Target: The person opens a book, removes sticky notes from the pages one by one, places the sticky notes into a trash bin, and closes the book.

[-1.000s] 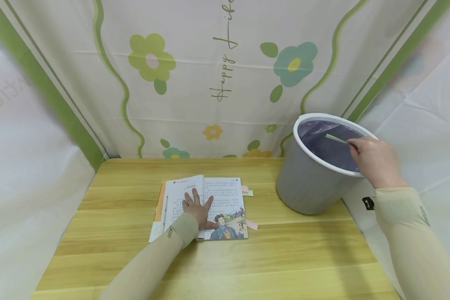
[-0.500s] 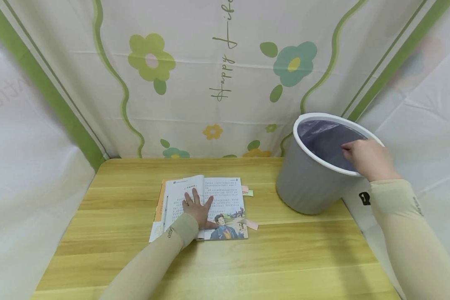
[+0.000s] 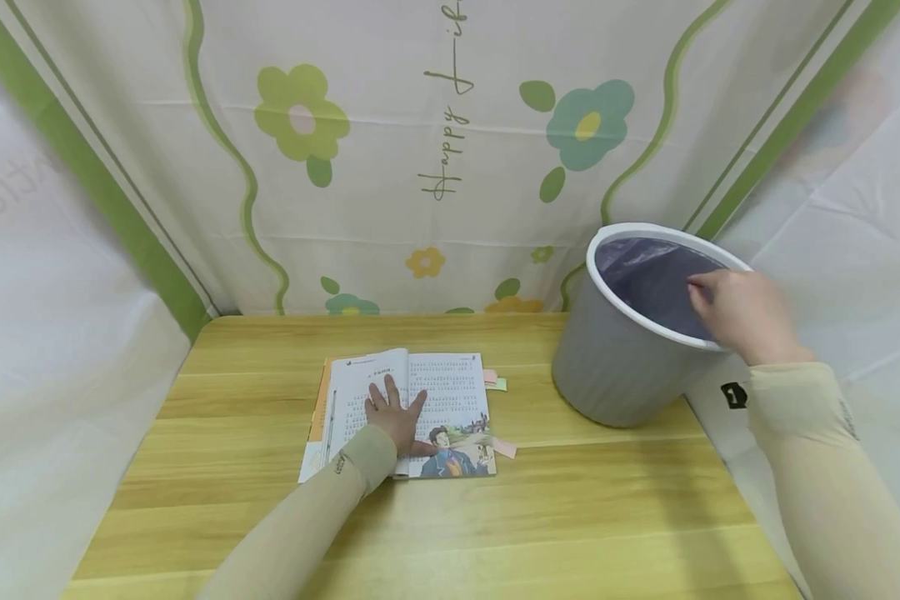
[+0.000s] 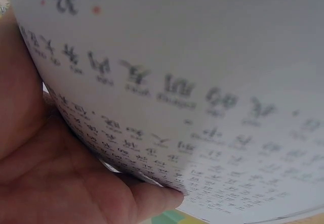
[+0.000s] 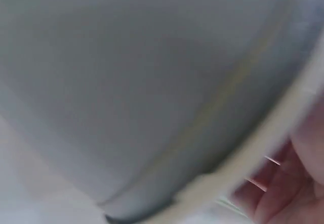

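Note:
An open book (image 3: 441, 387) lies on the wooden table, printed with text and a picture of a figure in a blue jacket. My left hand (image 3: 395, 423) rests on it with spread fingers across the middle fold. In the left wrist view a page (image 4: 212, 42) bulges up beside the palm. Over the rim of a grey bin (image 3: 607, 367) with a dark liner, my right hand (image 3: 746, 312) has its fingers curled, and no strip shows at the fingertips in the head view. A faint pale green line near those fingers in the right wrist view is too blurred to name.
Pink tabs (image 3: 505, 447) and a green tab (image 3: 501, 384) stick out from the book's right edge. The bin stands at the table's (image 3: 495, 542) back right corner. A flowered curtain (image 3: 435, 208) hangs behind, with white cloth on both sides.
The pale green strip that my right hand pinched over the bin is no longer seen. That hand dipped lower over the bin, then drew back slightly. The left hand stayed on the book.

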A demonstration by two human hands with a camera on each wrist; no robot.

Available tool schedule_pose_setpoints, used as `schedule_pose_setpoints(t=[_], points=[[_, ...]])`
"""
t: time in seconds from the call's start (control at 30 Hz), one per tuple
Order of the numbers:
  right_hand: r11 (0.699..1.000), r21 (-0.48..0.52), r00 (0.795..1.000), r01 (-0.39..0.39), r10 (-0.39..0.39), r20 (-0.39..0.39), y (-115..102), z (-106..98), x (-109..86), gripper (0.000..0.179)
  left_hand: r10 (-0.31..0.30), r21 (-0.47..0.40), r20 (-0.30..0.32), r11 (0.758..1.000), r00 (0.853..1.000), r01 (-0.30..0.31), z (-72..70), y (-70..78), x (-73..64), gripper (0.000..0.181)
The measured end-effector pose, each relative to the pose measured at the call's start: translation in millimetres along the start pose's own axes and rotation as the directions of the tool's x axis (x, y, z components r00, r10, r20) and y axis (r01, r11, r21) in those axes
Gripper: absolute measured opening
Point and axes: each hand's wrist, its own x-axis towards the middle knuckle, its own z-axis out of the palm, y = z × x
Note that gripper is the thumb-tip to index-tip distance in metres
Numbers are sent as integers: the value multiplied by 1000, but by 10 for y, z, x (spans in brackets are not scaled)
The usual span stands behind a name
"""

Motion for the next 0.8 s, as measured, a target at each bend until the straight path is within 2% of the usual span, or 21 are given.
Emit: schedule_pose_setpoints(t=[0.07, 0.13, 0.27, 0.33, 0.4, 0.47, 0.6, 0.7, 0.8], points=[[1000, 15, 995, 15, -14, -104, -91, -45, -13, 22, 0, -7, -2, 1000, 1000, 0, -10, 3, -9, 105], [999, 34, 976, 41, -33, -216, -193, -82, -31, 22, 0, -6, 3, 1000, 1000, 0, -15, 7, -13, 105], [992, 75, 910, 103, -63, -409, -439, -146, -97, 23, 6, -8, -1, 1000, 1000, -6, 6, 6, 10, 105], [986, 103, 878, 133, -69, -473, -567, -160, -139, 23, 5, -9, -1, 1000, 1000, -6, 24, 5, 29, 105], [978, 142, 860, 156, -64, -507, -688, -149, -191, 23, 3, -9, 1, 1000, 1000, -3, 38, 7, 46, 105], [966, 181, 851, 185, -66, -521, -799, -111, -247, 23, 2, -8, 5, 1000, 1000, -2, 45, 11, 51, 106], [941, 248, 853, 230, -72, -517, -1006, 50, -373, 22, 2, -6, 4, 1000, 1000, -2, 49, 14, 50, 106], [926, 278, 854, 256, -82, -514, -1138, 254, -463, 21, 4, 0, 0, 1000, 1000, -4, 54, 14, 54, 106], [904, 326, 864, 276, -86, -495, -1261, 506, -549, 21, 3, 3, 1, 1000, 1000, -3, 72, 7, 70, 108]])
